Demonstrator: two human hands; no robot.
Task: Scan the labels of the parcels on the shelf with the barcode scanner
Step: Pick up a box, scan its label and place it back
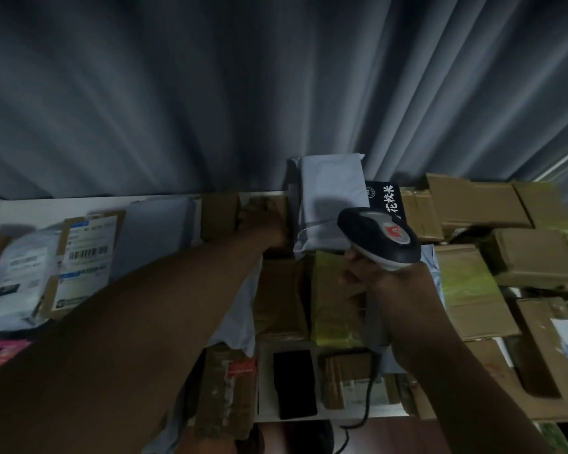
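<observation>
Dark grey curtain [276, 93] fills the far top half, hanging in folds behind the shelf. White shelf [30, 204] runs left to right below it, packed with parcels; frame is dim and motion-blurred.

Right side: stacked brown cardboard boxes [479, 201], some wrapped in yellow-green tape [466, 280], reaching the right edge. Left side: cardboard box with white barcode label [86, 253] facing the camera, tilted; just left of it a white poly bag parcel [17, 276] with a printed label. Pink packet [0, 355] near the left edge, lower.

Centre: grey poly mailer [328, 208] standing upright, leaning back toward the curtain, a black box with white characters [386, 199] just right of it.

Left hand [263, 227] reaches far into the shelf, resting on brown boxes just left of the mailer; too dark and blurred to tell how the fingers lie.

Right hand [371, 283] grips the handle of the barcode scanner [379, 235], fingers wrapped round it. Scanner head is black and grey with a red patch on top, pointing at the grey mailer, close to its lower right corner. Black cable [364, 411] hangs near, below the hand.
</observation>
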